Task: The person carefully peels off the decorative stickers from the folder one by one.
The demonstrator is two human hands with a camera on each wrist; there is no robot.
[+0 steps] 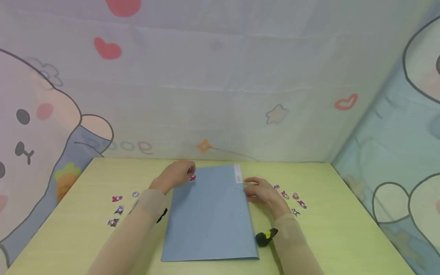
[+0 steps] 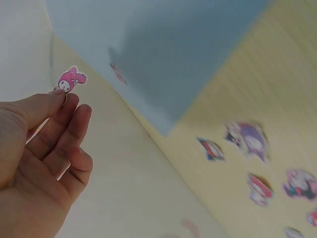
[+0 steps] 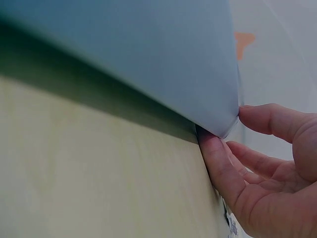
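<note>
Between thumb and fingertips, my left hand pinches a pink-hooded character sticker, held up near the far left part of the blue folder. Close by, a small pinkish sticker shows on the folder, seen at a slant in the left wrist view. My right hand grips the folder's right edge. In the right wrist view its thumb is at the edge, with a finger tucked underneath. The folder lies lengthwise and has a white label at its far right corner.
Several stickers lie on the pale yellow table left of the folder. More stickers are scattered beyond the right hand. A black wrist device sits by the right sleeve. A printed cloth hangs behind the table.
</note>
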